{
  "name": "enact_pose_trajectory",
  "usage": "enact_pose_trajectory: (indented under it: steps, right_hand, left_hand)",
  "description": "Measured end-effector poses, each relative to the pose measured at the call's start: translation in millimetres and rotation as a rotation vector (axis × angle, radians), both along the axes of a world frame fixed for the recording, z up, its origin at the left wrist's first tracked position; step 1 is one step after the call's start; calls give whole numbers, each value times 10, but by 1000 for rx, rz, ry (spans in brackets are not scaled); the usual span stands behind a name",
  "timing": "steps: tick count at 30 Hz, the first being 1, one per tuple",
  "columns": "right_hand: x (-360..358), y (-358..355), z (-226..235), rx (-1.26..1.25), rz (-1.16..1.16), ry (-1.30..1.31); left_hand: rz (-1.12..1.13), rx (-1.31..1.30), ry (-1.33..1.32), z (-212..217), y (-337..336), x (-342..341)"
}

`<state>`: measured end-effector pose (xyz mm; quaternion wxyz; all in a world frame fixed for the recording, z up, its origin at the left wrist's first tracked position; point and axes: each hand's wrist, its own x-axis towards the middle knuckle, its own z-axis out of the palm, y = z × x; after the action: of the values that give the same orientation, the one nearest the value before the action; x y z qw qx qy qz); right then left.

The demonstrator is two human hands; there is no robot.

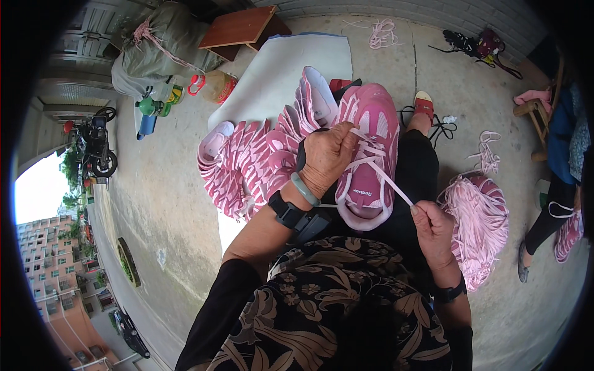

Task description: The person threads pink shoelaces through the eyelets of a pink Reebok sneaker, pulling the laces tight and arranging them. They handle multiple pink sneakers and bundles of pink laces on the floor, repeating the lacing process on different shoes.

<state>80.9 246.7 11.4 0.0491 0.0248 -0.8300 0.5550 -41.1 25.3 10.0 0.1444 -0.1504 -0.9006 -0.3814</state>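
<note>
A pink sneaker rests on my lap, toe pointing away and its collar towards me. Its pale pink shoelace runs through several of the eyelets. My left hand is closed at the left side of the lacing, pinching the lace near the upper eyelets. Off to the right of the collar, my right hand pinches the other length of lace, which is stretched straight from the shoe. Left of my left hand stand many similar pink sneakers, packed in a curving row.
The row of shoes stands on a white sheet. Beside my right leg lies a big bundle of pink laces. A wooden stool, bottles and a large sack are farther off. Another person sits at right, near a pink shoe.
</note>
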Motion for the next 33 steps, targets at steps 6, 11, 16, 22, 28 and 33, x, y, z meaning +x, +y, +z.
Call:
enact_pose_trajectory:
  steps: [6, 11, 16, 22, 28, 33]
  right_hand:
    - [80, -2, -6, 144, 144, 116]
    - [120, 90, 24, 162, 105, 113]
    - [130, 434, 100, 409, 7, 310]
    - [227, 568, 65, 581, -9, 324]
    - [292, 497, -11, 626, -9, 338]
    - [400, 751, 173, 738, -57, 380]
  left_hand:
    - [43, 256, 114, -72, 136, 78]
    - [202, 792, -330, -236, 2, 149]
    - [71, 777, -695, -162, -18, 148]
    - [-291, 533, -578, 64, -63, 68]
    - [-193, 643, -577, -55, -157, 57]
    - [-73, 630, -602, -226, -82, 53]
